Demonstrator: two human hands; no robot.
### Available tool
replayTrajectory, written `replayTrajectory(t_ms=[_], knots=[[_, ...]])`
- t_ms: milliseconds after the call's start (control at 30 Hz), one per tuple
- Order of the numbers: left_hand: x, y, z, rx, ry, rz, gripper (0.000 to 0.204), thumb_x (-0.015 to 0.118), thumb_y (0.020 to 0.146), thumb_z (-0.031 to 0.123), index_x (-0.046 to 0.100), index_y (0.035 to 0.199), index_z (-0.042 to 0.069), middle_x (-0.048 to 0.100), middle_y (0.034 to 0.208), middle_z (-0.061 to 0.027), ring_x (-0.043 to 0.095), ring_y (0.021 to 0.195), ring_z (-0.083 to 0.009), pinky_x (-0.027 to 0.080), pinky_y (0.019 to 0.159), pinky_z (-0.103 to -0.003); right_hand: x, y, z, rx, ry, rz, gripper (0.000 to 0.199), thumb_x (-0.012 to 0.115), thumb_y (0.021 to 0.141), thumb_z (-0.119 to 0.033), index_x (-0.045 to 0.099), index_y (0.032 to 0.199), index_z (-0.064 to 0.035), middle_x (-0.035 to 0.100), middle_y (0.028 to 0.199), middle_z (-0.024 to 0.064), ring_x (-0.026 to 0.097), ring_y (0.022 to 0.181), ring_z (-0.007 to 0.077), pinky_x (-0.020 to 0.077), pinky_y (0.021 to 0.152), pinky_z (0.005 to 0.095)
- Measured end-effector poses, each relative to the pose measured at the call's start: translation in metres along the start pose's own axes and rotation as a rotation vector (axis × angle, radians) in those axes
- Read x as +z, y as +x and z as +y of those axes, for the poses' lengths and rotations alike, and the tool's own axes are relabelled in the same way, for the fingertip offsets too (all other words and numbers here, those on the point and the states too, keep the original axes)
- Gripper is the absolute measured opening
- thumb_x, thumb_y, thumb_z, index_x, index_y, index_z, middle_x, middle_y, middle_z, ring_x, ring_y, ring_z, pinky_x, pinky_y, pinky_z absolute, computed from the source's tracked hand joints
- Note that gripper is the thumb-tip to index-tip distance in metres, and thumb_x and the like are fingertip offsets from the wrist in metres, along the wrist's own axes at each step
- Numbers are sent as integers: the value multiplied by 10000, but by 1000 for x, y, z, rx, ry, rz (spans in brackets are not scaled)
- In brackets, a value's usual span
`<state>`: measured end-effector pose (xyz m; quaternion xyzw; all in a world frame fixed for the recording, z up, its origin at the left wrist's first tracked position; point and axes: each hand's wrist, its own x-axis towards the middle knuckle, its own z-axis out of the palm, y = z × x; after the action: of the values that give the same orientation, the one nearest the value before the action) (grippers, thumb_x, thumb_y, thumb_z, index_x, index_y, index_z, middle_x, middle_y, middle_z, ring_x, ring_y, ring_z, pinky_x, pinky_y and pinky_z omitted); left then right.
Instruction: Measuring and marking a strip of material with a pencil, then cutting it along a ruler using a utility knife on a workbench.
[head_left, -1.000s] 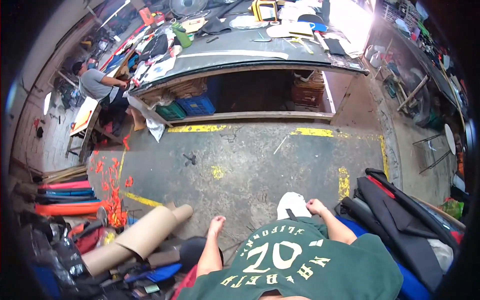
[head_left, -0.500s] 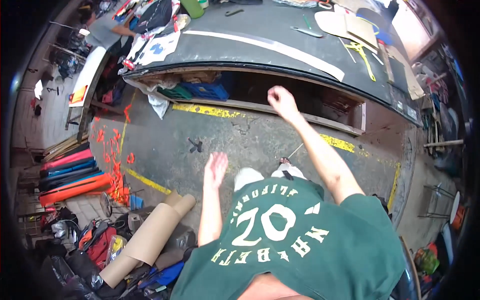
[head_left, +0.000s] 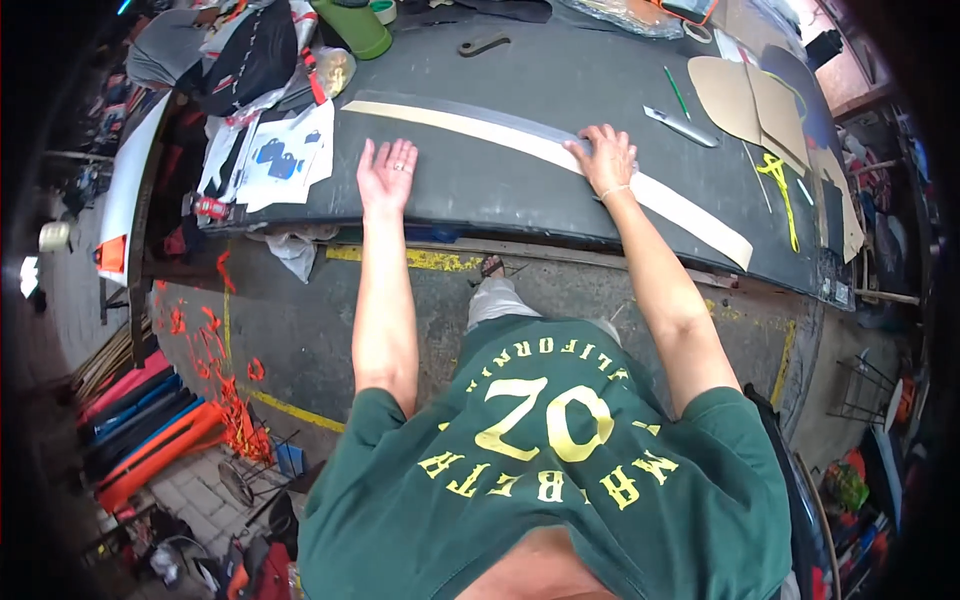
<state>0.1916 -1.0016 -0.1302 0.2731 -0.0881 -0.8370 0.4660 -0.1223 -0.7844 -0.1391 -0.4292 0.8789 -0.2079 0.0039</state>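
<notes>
Both arms extend straight forward. The left hand (head_left: 386, 176) lies flat, palm down with fingers (head_left: 368, 153) spread, near the table's (head_left: 480, 190) front edge. The right hand (head_left: 605, 160) presses palm down farther in, fingers loosely curved.

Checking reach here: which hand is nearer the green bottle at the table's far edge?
Left. The left hand lies flat on the table, just below the green bottle. The right hand rests on the long strip, farther right.
</notes>
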Motion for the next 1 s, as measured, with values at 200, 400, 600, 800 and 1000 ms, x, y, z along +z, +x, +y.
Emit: replayTrajectory(t_ms=[200,400,600,800,1000], knots=[[22,102,30,-13,278,224,1003,690,974,289,-24,1631,34,91,1662,-265,220,1531,-422,275,1232,-559,-22,32,33,88,-117,117,412,734,896,-429,695,1224,-182,633,1239,68,543,1201,323,386,1045,525],[23,134,48,-95,382,405,696,713,951,244,367,1526,57,399,1551,-186,532,1298,-329,494,1043,-464,-50,-78,22,21,-122,133,625,711,932,-397,530,1428,-62,524,1411,188,486,1316,399,362,1095,547],[27,169,29,-116,785,324,339,809,905,259,662,1146,73,644,804,27,560,645,-74,450,599,-240,-35,-106,18,111,-106,-79,621,623,977,-493,505,1505,-189,397,1595,137,251,1505,471,202,1209,629],[36,182,32,-70,711,99,94,690,969,137,628,905,106,542,691,50,443,532,-45,348,440,-184,-22,-83,27,64,-142,-100,564,580,1008,-465,499,1516,-235,386,1611,111,245,1515,451,207,1216,621],[55,188,129,848,941,231,178,746,859,-49,588,928,-4,644,771,-46,536,589,-103,437,488,-292,-9,-40,22,-181,-79,-133,505,527,1037,-440,494,1519,-294,404,1610,45,261,1529,384,213,1235,590]])
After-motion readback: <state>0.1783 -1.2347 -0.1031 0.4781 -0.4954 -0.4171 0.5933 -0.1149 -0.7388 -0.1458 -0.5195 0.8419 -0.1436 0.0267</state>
